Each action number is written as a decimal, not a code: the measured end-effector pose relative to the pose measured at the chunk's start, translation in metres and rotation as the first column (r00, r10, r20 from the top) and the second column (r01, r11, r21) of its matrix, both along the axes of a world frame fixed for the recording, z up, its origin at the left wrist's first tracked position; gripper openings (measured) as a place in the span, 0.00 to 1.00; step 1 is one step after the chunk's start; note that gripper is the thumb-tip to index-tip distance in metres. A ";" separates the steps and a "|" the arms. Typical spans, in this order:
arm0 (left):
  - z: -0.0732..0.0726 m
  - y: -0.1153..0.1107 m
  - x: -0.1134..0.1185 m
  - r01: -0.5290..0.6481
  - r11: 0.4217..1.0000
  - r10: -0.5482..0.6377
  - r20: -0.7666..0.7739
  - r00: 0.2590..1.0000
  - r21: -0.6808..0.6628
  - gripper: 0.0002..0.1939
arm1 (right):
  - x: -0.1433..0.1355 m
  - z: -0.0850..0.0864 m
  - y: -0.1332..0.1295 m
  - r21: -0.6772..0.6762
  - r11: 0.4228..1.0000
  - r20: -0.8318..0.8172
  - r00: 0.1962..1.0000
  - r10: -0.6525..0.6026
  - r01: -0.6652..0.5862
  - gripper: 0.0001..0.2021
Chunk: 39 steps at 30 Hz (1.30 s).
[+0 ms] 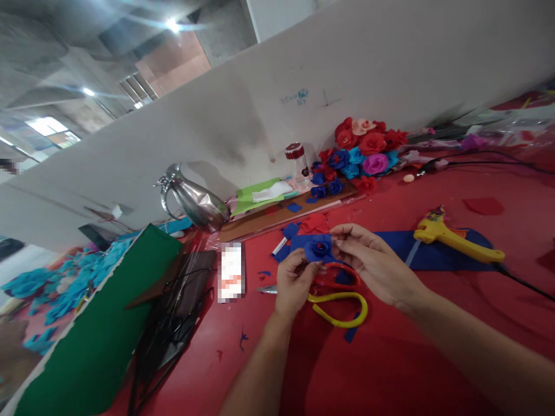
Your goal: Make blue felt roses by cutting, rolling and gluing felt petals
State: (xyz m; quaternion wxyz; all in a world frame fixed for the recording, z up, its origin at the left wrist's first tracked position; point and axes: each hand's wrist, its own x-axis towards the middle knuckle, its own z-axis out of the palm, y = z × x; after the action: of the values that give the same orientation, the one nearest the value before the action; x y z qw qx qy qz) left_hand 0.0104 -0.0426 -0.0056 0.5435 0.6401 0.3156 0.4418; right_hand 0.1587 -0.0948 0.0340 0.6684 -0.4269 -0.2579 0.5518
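A blue paper flower [319, 248] with a small reddish centre is held between my two hands above the red table. My left hand [293, 283] pinches its lower left side between thumb and fingers. On the right side, my right hand [368, 260] grips the flower's outer petal with fingertips. Beneath the hands lie scissors [364, 309] with one yellow and one red handle loop, their blade tip showing left of my left hand. Blue paper [390, 242] lies flat behind my right hand, and a yellow glue gun [459, 242] rests on it.
Finished paper flowers [368, 144] are heaped by the wall beside a red-lidded glass jar [299, 164]. A steel jug [195, 199] stands at the back left. A phone [231, 271], a dark bag [186, 306] and a green board [99, 329] lie to the left.
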 end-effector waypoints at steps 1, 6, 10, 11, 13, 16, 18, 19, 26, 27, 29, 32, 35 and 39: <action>0.002 -0.001 0.000 -0.044 0.998 0.046 -0.023 0.999 0.053 0.10 | 0.000 0.000 0.000 -0.016 1.000 -0.004 1.000 -0.007 0.007 0.11; 0.003 -0.002 -0.001 -0.209 0.906 0.278 -0.147 0.949 0.368 0.06 | 0.001 -0.002 -0.002 -0.087 0.993 -0.007 0.997 0.080 -0.081 0.11; -0.001 -0.003 -0.001 -0.211 0.813 0.339 -0.146 0.930 0.542 0.08 | -0.002 -0.006 -0.003 -0.101 0.986 0.029 0.990 0.140 -0.136 0.12; -0.001 -0.004 0.000 -0.220 0.791 0.356 -0.136 0.925 0.571 0.08 | -0.003 -0.007 -0.003 -0.102 0.985 0.033 0.989 0.146 -0.142 0.12; -0.002 -0.004 0.000 -0.246 0.752 0.394 -0.118 0.912 0.612 0.08 | -0.004 -0.006 -0.002 -0.098 0.982 0.034 0.986 0.163 -0.159 0.11; -0.002 -0.004 0.001 -0.279 0.723 0.434 -0.101 0.895 0.631 0.08 | -0.005 -0.005 -0.002 -0.101 0.979 0.036 0.983 0.180 -0.175 0.10; -0.002 -0.004 0.000 -0.287 0.727 0.438 -0.100 0.893 0.624 0.08 | -0.005 -0.004 -0.002 -0.104 0.980 0.041 0.983 0.177 -0.172 0.10; -0.002 -0.004 0.000 -0.286 0.735 0.434 -0.103 0.895 0.615 0.08 | -0.005 -0.005 -0.002 -0.103 0.982 0.046 0.985 0.166 -0.160 0.10; -0.002 -0.004 0.001 -0.285 0.749 0.421 -0.098 0.902 0.598 0.09 | -0.005 -0.007 0.000 -0.089 0.992 0.071 0.993 0.099 -0.092 0.09; -0.002 -0.004 0.001 -0.283 0.752 0.419 -0.101 0.902 0.595 0.09 | -0.005 -0.007 0.000 -0.088 0.992 0.078 0.992 0.098 -0.091 0.09; -0.001 -0.004 0.001 -0.283 0.753 0.421 -0.103 0.901 0.594 0.09 | -0.005 -0.006 -0.001 -0.080 0.994 0.094 0.992 0.087 -0.080 0.09; 0.000 -0.005 0.001 -0.280 0.737 0.419 -0.090 0.904 0.614 0.10 | -0.005 -0.006 -0.001 -0.091 0.994 0.118 0.991 0.070 -0.060 0.10; -0.001 -0.006 0.002 -0.261 0.725 0.407 -0.091 0.909 0.637 0.10 | -0.004 -0.006 -0.001 -0.114 0.993 0.156 0.986 0.053 -0.036 0.13; -0.001 -0.009 0.003 -0.256 0.742 0.401 -0.104 0.910 0.620 0.10 | -0.004 -0.005 -0.001 -0.120 0.992 0.195 0.981 -0.007 0.031 0.15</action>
State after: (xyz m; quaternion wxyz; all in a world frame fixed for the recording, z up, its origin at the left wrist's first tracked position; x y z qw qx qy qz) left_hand 0.0138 -0.0513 -0.0071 0.1882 0.7578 0.3311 0.5298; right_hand 0.1549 -0.0961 0.0294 0.6180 -0.5212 -0.2833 0.5159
